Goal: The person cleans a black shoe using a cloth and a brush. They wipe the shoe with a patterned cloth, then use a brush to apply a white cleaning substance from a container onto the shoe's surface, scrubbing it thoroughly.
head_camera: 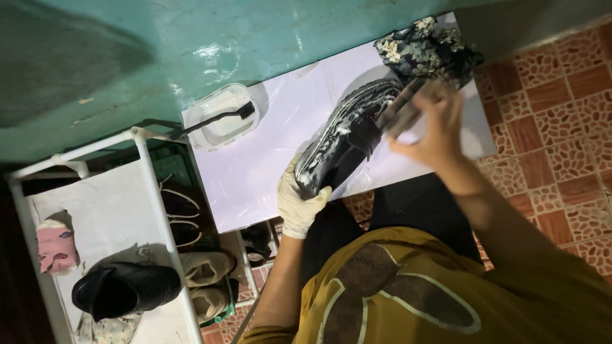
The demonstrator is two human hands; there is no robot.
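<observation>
My gloved left hand [298, 202] gripping soapy black shoe [347, 137] by its end on white board [268, 172]; my right hand [428, 124], blurred, clasping brush [403, 109] against it.

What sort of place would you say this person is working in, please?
Probably a home entryway or porch: a tiled floor, a shoe rack stocked with footwear, and a painted green wall.

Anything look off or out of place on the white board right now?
Nothing is spilled or broken. Two small oddities: only the left hand is gloved, while the bare right hand works a brush on the soapy black shoe, and the small black brush overhangs its white tub.
</observation>
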